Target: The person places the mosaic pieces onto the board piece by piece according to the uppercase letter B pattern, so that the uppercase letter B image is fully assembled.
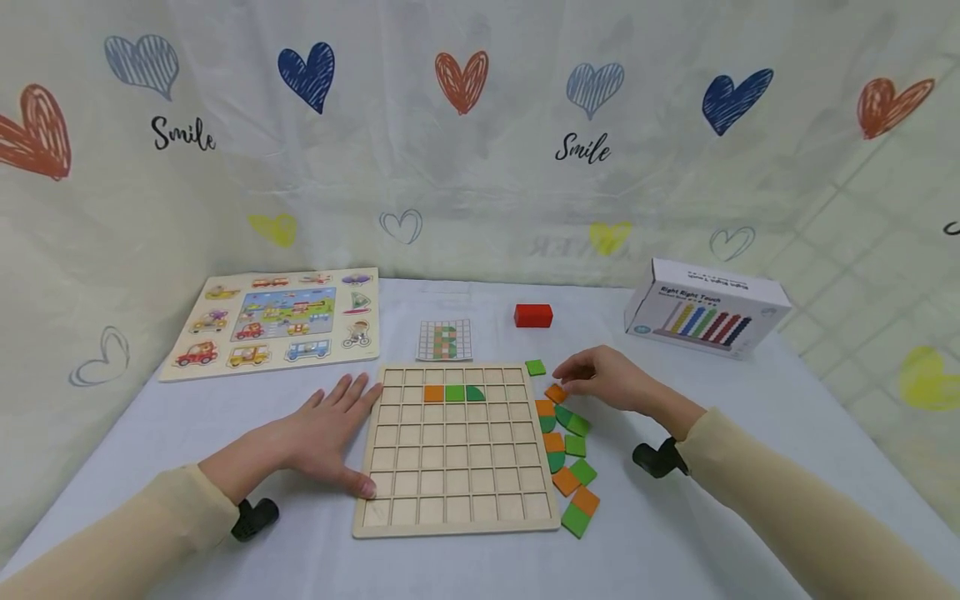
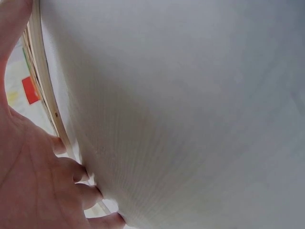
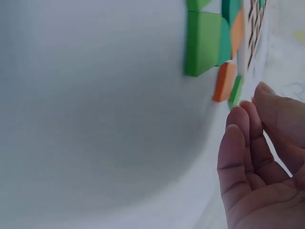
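"Where was the orange square tile (image 1: 556,394) seen?"
"Between the gridded board (image 1: 457,459) and the closer, right grip (image 1: 609,379), just left of its fingertips, which were held slightly apart, nothing visibly clamped."

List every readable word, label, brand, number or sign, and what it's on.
"Smile": backdrop, upper left.
"Smile": backdrop, right of centre.
"Right Right Touch": front of white box; first word slightly blurred.
Too small or blurred: line under that title, print on the box's top, faint mirrored letters on the backdrop.
Cut off: dark mark at backdrop's right edge.
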{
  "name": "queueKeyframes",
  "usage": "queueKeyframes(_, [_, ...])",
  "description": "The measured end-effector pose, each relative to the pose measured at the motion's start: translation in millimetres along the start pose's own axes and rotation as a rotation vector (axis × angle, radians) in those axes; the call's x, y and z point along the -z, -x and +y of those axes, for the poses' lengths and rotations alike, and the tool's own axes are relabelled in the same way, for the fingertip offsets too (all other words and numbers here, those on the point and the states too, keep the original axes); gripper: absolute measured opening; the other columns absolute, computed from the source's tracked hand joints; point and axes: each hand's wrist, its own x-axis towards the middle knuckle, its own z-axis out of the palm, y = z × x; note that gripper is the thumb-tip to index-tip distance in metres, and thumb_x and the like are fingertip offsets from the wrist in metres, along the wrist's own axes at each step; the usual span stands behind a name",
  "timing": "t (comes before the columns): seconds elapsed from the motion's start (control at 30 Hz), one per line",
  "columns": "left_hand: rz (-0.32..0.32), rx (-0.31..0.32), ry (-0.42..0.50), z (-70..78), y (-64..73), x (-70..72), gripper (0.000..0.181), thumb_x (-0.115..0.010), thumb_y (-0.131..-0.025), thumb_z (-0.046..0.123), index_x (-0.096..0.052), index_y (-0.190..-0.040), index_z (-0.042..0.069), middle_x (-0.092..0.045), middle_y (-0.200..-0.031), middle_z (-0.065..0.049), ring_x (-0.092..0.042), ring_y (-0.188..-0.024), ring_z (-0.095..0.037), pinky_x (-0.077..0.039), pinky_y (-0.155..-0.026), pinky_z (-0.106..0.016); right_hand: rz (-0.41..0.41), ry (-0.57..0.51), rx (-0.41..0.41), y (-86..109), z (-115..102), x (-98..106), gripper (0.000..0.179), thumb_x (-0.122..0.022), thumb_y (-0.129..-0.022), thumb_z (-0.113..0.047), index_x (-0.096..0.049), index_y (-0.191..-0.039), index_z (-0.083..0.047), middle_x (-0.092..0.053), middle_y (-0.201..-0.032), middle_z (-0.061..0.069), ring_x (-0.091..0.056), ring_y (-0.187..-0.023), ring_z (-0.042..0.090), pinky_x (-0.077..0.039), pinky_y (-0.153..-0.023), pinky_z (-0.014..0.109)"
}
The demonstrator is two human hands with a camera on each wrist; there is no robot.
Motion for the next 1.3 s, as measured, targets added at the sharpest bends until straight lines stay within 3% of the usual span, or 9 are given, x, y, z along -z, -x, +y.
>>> queueKeyframes(0.13, [-0.003, 0.004, 0.002, -1.0, 0.5, -0.2, 0.141, -0.076, -0.067, 0.080, -0.011, -0.163, 0.000, -0.003, -0.170, -0.029, -0.001, -0.156, -0.052, -0.010, -0.118, -0.077, 0.002, 0.011, 0.005, 2.1, 6.2, -0.3, 0.027, -0.066, -0.099, -0.009, -0.070, -0.124, 0.000, -0.072, -0.114, 0.012, -0.063, -0.097, 0.019, -0.057, -0.090, 0.034])
queueKeyframes(0.33, [0.000, 0.002, 0.011, -4.1, 0.3, -1.2, 0.141, -0.076, -0.067, 0.080, -0.011, -0.163, 0.000, -0.003, -0.170, -0.029, -0.001, -0.156, -0.053, -0.009, -0.118, -0.077, 0.041, 0.053, 0.021, -17.1, 2.4, -2.7, 0.032, -0.066, -0.100, -0.010, -0.066, -0.131, -0.003, -0.070, -0.109, 0.011, -0.059, -0.095, 0.022, -0.054, -0.085, 0.030])
queueKeyframes(0.5, [-0.005, 0.007, 0.026, -4.1, -0.2, -3.9, 0.141, -0.077, -0.067, 0.079, -0.011, -0.163, 0.001, -0.002, -0.170, -0.028, 0.000, -0.157, -0.052, -0.009, -0.119, -0.076, -0.015, 0.067, 0.020, -37.9, -0.4, -4.9, 0.037, -0.068, -0.098, -0.012, -0.064, -0.134, -0.003, -0.069, -0.107, 0.012, -0.060, -0.094, 0.022, -0.054, -0.084, 0.029])
queueKeyframes(0.7, [-0.001, 0.002, 0.019, -2.5, 0.0, -4.2, 0.140, -0.077, -0.067, 0.079, -0.012, -0.163, 0.000, -0.004, -0.170, -0.028, -0.001, -0.157, -0.052, -0.010, -0.118, -0.076, -0.042, 0.075, -0.045, -50.8, -1.1, -5.3, 0.037, -0.074, -0.094, -0.015, -0.066, -0.129, -0.006, -0.066, -0.100, 0.010, -0.057, -0.092, 0.021, -0.052, -0.080, 0.028])
queueKeyframes(0.93, [0.006, -0.005, 0.011, -2.5, -1.2, -2.4, 0.140, -0.076, -0.067, 0.080, -0.012, -0.163, 0.001, -0.003, -0.170, -0.027, -0.001, -0.157, -0.051, -0.009, -0.119, -0.076, -0.006, 0.094, -0.072, -51.8, -2.8, -6.3, 0.031, -0.076, -0.093, -0.015, -0.066, -0.119, -0.001, -0.066, -0.100, 0.010, -0.057, -0.092, 0.022, -0.052, -0.084, 0.029])
queueKeyframes(1.3, [0.003, -0.004, 0.001, -1.3, -1.4, -0.4, 0.141, -0.076, -0.067, 0.081, -0.011, -0.163, 0.001, -0.003, -0.170, -0.029, -0.001, -0.156, -0.052, -0.009, -0.118, -0.077, 0.053, 0.054, -0.055, -40.2, -8.8, -5.0, 0.030, -0.072, -0.096, -0.012, -0.066, -0.121, 0.003, -0.068, -0.106, 0.012, -0.059, -0.095, 0.022, -0.054, -0.088, 0.031])
